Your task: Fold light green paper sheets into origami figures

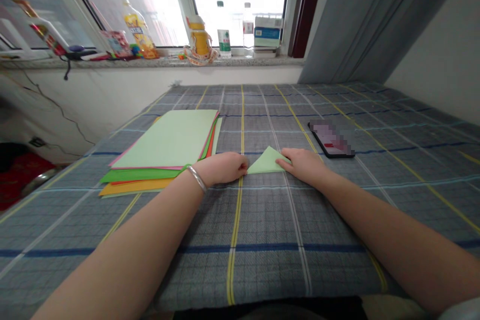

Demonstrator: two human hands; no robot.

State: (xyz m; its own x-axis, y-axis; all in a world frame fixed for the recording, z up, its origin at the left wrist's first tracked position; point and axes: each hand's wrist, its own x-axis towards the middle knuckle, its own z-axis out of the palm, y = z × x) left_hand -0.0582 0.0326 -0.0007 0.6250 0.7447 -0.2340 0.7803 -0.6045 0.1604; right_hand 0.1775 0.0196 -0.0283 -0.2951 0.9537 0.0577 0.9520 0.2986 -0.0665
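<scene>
A folded triangle of pale green paper (267, 162) lies flat on the checked grey-blue bedspread (262, 265). My left hand (221, 169) holds its left corner with curled fingertips, and a silver bangle (196, 178) circles that wrist. My right hand (303, 166) presses its fingers onto the triangle's right part, hiding that end. To the left of my left hand lies a stack of coloured paper sheets (165, 140), with pale green on top and green, red and orange edges showing. My left forearm almost touches the stack's near corner.
A smartphone (333, 139) with a blurred screen lies on the bedspread to the right. Beyond the bedspread's far edge, a windowsill (161, 62) holds bottles, boxes and small items. A grey curtain (360, 15) hangs at the right, and a wall rises on each side.
</scene>
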